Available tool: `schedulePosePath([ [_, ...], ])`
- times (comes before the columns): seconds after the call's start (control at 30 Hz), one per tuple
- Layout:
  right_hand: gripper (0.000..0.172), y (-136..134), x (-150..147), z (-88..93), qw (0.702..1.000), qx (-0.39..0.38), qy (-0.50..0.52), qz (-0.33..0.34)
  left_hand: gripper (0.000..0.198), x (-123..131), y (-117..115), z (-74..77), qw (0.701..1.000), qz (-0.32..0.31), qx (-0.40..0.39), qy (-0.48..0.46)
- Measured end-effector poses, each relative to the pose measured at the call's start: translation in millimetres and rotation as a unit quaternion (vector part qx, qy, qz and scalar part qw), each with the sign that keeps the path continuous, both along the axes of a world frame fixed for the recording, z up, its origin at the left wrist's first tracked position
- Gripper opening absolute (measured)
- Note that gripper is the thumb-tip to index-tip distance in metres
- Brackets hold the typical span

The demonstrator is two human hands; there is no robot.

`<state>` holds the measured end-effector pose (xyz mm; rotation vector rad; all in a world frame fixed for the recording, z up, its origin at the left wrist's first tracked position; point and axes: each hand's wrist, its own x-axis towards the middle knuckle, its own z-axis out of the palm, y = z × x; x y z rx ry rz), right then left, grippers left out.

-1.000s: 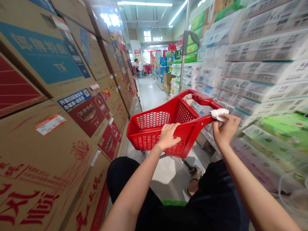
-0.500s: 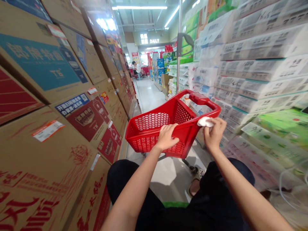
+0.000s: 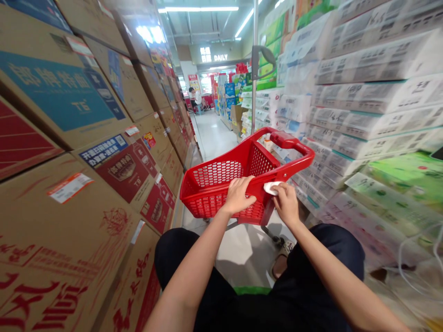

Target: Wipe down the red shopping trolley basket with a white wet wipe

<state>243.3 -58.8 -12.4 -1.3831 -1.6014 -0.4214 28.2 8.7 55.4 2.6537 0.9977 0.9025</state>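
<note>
A red plastic shopping cart [image 3: 221,186] with perforated basket walls stands in front of me, its handle towards the right. My left hand [image 3: 239,197] grips the near rim of the basket, fingers over the edge and thumb on the outer wall. In my right hand [image 3: 286,203], a folded white cloth [image 3: 272,187] is pinched between the fingers. It presses against the outer side of the cart, just below where the handle joins. The cart's wheels show partly beneath it, near my foot.
Stacked cardboard boxes [image 3: 65,216] wall the left side. On the right rise piles of plastic-wrapped paper packs [image 3: 367,101] and green packs [image 3: 408,177]. A metal pole [image 3: 254,101] stands behind the cart. Far down the aisle, a person [image 3: 195,99] is seated.
My right hand has moved left and down with the cloth, from beside the handle's base to the cart's side panel. My left hand keeps its place on the rim.
</note>
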Motion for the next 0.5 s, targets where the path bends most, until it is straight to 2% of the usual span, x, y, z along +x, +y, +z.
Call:
schedulePosePath([
  [0.07,0.029,-1,8,14.6,1.000,0.020,0.014,-0.001,0.067,0,-1,0.6,1.000,-0.002,0.001,0.001],
  [0.2,0.035,9,24,64.0,0.987,0.130,0.067,-0.069,0.067,1,-2,-0.6,1.000,-0.005,0.001,-0.001],
  [0.27,0.036,15,24,75.3,0.987,0.132,0.050,-0.075,0.068,2,-2,-1.5,1.000,0.000,-0.003,-0.001],
  [0.3,0.036,17,23,73.9,0.989,0.122,0.037,-0.071,0.068,3,-2,-1.8,1.000,0.003,-0.004,-0.002],
  [0.37,0.036,18,17,57.0,0.994,0.095,0.017,-0.057,0.068,4,-2,-2.1,1.000,0.004,-0.004,-0.003],
  [0.5,0.035,4,7,-1.6,1.000,0.008,-0.022,-0.012,0.067,4,-2,-1.8,1.000,-0.001,0.006,-0.008],
])
